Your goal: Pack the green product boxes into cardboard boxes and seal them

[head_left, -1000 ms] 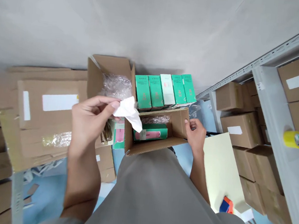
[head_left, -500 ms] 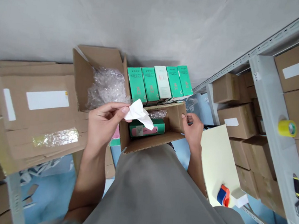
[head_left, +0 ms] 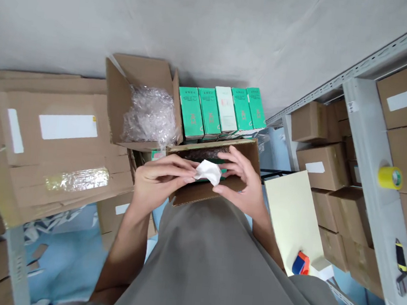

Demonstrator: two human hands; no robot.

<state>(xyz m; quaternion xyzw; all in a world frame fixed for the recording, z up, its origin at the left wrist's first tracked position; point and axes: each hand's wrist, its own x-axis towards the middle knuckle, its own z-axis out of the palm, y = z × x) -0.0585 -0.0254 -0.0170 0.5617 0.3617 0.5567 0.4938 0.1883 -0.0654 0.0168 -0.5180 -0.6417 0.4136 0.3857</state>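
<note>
My left hand [head_left: 163, 180] pinches a crumpled piece of white paper [head_left: 209, 171] between thumb and fingers. From the other side my right hand [head_left: 239, 181] comes close to the paper, fingers spread and curved, the thumb near its lower edge. Both hands are over an open cardboard box [head_left: 199, 195] in front of my body. Inside it, mostly hidden by the hands, lies a green box [head_left: 228, 166] with clear plastic wrap behind it.
Several green boxes [head_left: 192, 113] and a white one [head_left: 225, 109] stand behind. An open carton [head_left: 117, 101] with bubble wrap [head_left: 151, 116] is at left, beside flat cardboard [head_left: 63, 153]. Right are a shelf rack [head_left: 363, 139], yellow tape [head_left: 390, 177] and a tape dispenser [head_left: 301, 263].
My right hand has let go of the box's right edge and moved left to the paper. My left hand has brought the paper lower and to the right.
</note>
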